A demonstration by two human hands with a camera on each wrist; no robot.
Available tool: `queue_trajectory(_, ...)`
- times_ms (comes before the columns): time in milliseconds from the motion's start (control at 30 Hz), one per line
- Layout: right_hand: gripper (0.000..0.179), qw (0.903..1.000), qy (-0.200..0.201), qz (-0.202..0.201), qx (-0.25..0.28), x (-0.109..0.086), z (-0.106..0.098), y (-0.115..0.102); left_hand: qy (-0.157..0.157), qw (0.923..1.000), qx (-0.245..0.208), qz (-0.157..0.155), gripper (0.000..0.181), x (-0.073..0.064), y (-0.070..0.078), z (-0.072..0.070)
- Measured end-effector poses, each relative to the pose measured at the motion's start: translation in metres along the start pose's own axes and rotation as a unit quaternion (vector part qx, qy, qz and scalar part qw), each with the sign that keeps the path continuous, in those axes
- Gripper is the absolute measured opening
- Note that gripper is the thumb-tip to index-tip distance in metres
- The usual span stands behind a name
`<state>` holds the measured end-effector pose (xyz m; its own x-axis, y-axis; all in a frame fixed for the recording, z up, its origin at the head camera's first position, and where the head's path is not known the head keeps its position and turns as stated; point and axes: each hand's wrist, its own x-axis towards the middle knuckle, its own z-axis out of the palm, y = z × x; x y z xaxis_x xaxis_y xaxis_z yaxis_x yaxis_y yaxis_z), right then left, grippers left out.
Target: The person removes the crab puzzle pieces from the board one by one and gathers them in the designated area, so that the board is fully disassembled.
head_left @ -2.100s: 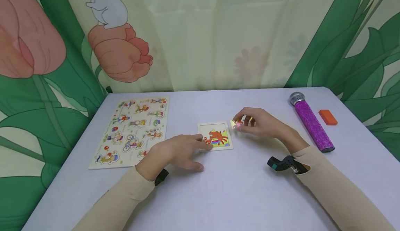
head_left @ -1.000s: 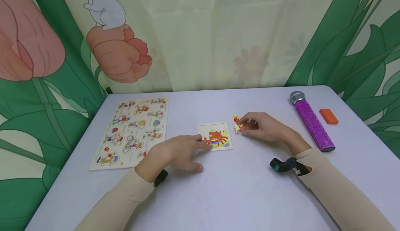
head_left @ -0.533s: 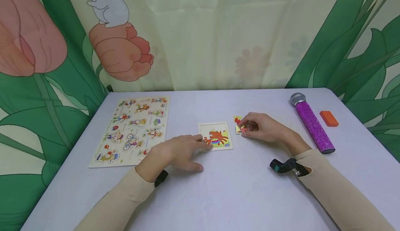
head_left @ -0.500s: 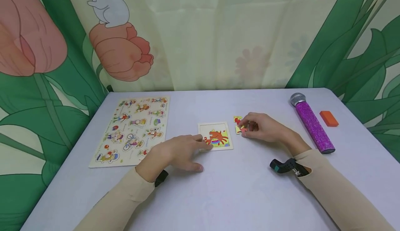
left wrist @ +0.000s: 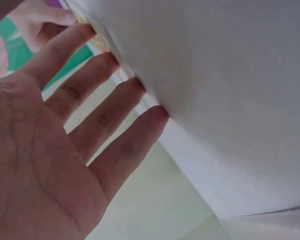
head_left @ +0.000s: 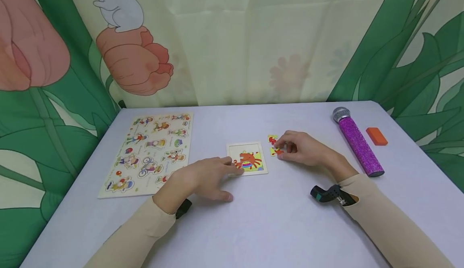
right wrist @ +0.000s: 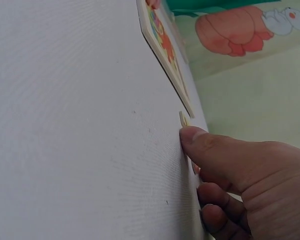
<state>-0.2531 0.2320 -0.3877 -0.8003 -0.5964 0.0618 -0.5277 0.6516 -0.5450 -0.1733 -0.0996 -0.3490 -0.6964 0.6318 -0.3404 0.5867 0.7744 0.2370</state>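
Note:
A small square puzzle tray (head_left: 247, 145) with a pale rim lies mid-table, its lower part filled with a red animal picture and its upper part bare. My left hand (head_left: 206, 177) rests with fingers extended over the tray's left side; in the left wrist view its fingertips (left wrist: 157, 115) touch down along the near surface. Right of the tray, a yellow and red puzzle piece (head_left: 272, 140) lies close on the tabletop. Thumb and fingers of my right hand (head_left: 304, 149) pinch that piece, covering part of it. The right wrist view shows the thumb (right wrist: 195, 140) against the piece's edge.
A large picture puzzle board (head_left: 148, 155) lies at the left, partly behind the left forearm. Toward the right are a purple glittery microphone (head_left: 360, 145) and an orange block (head_left: 377, 136). A printed curtain (head_left: 224, 58) hangs behind the white table (head_left: 261, 227).
My right hand has brought the puzzle piece down from a tilted hold at the tray's right edge to flat on the table, turning it. The left hand stays at the tray.

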Motion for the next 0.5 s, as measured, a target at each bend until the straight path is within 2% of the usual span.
queue_trajectory(233,0.026,0.9999,-0.004,0.006,-0.008,-0.0008,-0.001,-0.0033,0.006,0.9998,0.002,0.017,0.068,-0.0009,-0.0021,0.0017)
queue_trajectory(367,0.025,0.9999,-0.005,0.006,-0.012,-0.0006,-0.0017,-0.0031,0.003,0.9999,-0.001,0.011,0.072,-0.0007,-0.0021,0.0024)
queue_trajectory(500,0.025,0.9998,0.005,-0.012,-0.015,0.0022,-0.0034,-0.0053,-0.003,0.9999,-0.013,0.0,0.074,-0.001,-0.002,0.0035)
